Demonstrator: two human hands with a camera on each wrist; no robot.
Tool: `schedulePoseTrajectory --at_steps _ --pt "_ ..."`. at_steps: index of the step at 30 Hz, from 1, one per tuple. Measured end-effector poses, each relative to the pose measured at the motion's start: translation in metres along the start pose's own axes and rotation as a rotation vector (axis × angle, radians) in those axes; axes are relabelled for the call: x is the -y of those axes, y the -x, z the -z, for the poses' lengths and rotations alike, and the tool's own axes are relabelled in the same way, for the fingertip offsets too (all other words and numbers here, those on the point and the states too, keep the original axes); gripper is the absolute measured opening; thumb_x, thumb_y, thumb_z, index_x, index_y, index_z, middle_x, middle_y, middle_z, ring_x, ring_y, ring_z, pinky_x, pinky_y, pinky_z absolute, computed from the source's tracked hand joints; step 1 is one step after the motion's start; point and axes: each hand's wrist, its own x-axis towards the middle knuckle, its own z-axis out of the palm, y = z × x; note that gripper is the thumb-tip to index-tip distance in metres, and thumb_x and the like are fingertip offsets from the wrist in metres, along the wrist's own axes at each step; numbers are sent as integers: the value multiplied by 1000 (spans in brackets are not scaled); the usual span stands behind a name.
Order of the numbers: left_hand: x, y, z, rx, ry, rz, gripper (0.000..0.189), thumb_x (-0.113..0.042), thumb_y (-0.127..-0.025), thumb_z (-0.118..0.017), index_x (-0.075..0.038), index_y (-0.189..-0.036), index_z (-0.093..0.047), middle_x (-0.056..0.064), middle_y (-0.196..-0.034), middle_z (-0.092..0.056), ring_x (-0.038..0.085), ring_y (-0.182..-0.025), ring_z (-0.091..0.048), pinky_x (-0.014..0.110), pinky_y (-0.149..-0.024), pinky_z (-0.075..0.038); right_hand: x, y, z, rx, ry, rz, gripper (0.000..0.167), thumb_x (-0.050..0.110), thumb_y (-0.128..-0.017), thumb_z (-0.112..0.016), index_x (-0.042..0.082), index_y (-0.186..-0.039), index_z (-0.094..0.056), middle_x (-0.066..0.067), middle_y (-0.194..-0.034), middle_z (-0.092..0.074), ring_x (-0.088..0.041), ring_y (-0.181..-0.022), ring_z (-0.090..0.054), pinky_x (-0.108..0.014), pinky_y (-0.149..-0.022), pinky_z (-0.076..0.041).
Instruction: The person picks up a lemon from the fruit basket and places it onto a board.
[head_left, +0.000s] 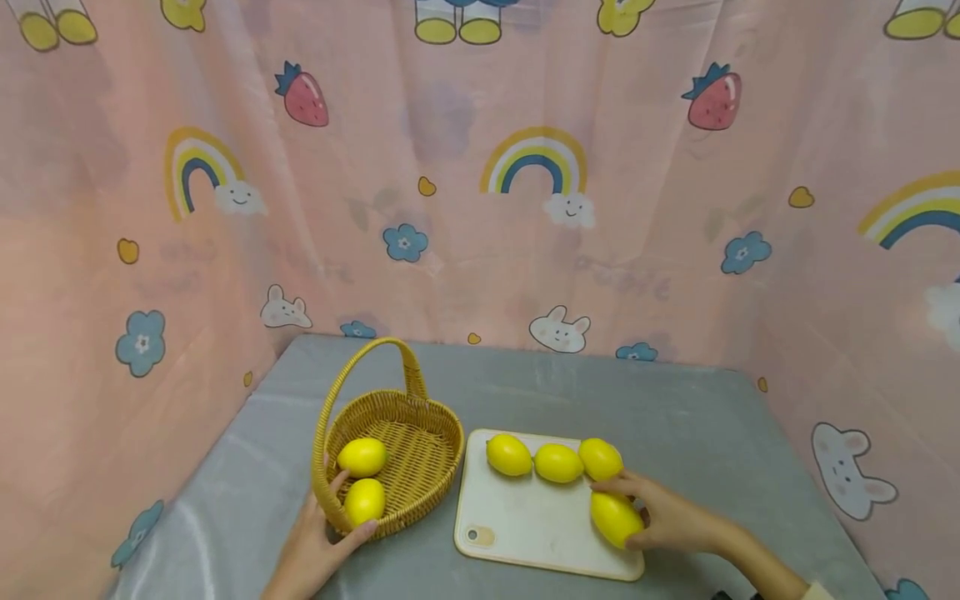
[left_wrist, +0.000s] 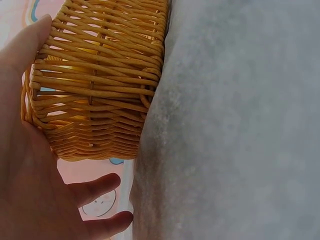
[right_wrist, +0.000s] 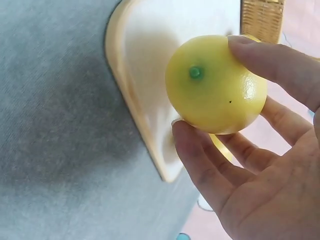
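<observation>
A wicker basket (head_left: 420, 492) with a tall arched handle stands on the left, holding two yellow lemons, one lemon (head_left: 363, 457) behind the other lemon (head_left: 365, 501). My left hand (head_left: 311, 533) grips its near left side, thumb at the rim; two fingers (left_wrist: 100, 189) stick out free in the left wrist view. To the right, my right hand (head_left: 667, 517) pinches a lemon (head_left: 617, 518) between thumb and fingers at the right side of a white cutting board (head_left: 532, 525). The right wrist view shows the green stem end of this held lemon (right_wrist: 215, 85).
Along the board's far edge lie three more lemons in a row: left lemon (head_left: 508, 455), middle lemon (head_left: 558, 463) and right lemon (head_left: 600, 459). A grey cloth (head_left: 675, 400) covers the table. Behind and at the sides hangs a pink patterned curtain (head_left: 465, 275).
</observation>
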Motion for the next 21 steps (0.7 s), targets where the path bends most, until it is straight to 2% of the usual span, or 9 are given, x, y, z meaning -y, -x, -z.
schedulePoseTrajectory --at_steps 6,16,21 --pt "1 -1 0 4 -13 10 97 -62 -86 -68 -11 -158 -27 16 -166 4 49 -146 -15 72 -107 -25 -4 0 -2 4 17 -11 67 10 -77 -81 -1 -137 -54 -22 -133 -50 -29 -107 -51 -38 -79 -53" --pt "2 -1 -2 -3 -2 13 97 -62 -86 -68 -12 -158 -28 14 -166 4 48 -146 -16 72 -107 -25 -8 -1 -2 10 15 -25 72 14 -79 -81 -4 -141 -49 -29 -135 -46 -35 -109 -50 -48 -81 -53" --pt "2 0 -1 -6 0 11 96 -61 -86 -68 -13 -159 -28 16 -166 3 49 -146 -17 72 -106 -26 -11 -2 -2 10 -14 -31 70 15 -81 -81 -2 -142 -50 -24 -132 -47 -28 -106 -50 -40 -78 -53"
